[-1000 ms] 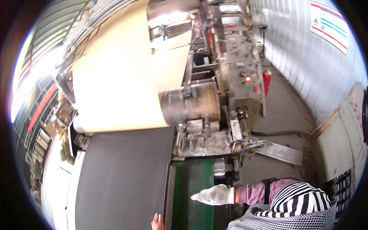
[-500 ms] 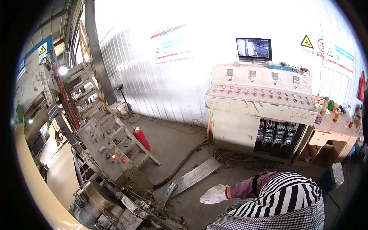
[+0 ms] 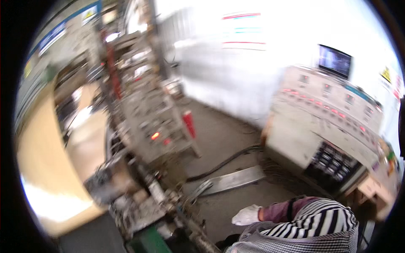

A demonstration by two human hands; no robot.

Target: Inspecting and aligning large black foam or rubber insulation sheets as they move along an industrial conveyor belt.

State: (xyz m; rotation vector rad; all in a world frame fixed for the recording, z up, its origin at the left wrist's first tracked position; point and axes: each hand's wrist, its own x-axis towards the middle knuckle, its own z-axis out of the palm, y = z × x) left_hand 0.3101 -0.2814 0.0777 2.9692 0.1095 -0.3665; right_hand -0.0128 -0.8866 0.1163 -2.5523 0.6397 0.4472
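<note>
My right hand (image 3: 246, 215), in a white knitted glove, is held in front of my body above the grey floor. Its fingers look curled together in a loose fist, and no object shows in them. The arm wears a mauve sleeve with a black band and a black-and-white striped cover, beside checked cloth. Nearest to the hand, apart from it, are a flat metal plate (image 3: 234, 181) on the floor and a greasy machine (image 3: 147, 198) with rollers and rods. My left hand is out of view. Motion blurs the picture.
A control cabinet (image 3: 312, 120) with lit buttons and a monitor (image 3: 334, 61) stands at the right. A red fire extinguisher (image 3: 188, 123) is by a button panel (image 3: 158, 139) and steps. A black hose (image 3: 223, 162) crosses the floor. Tan sheet material (image 3: 50, 156) curves along the left.
The view has swung left and tilted, so the cabinet sits farther right and more of the machine and tan sheet shows. My right hand stays curled in front of my body.
</note>
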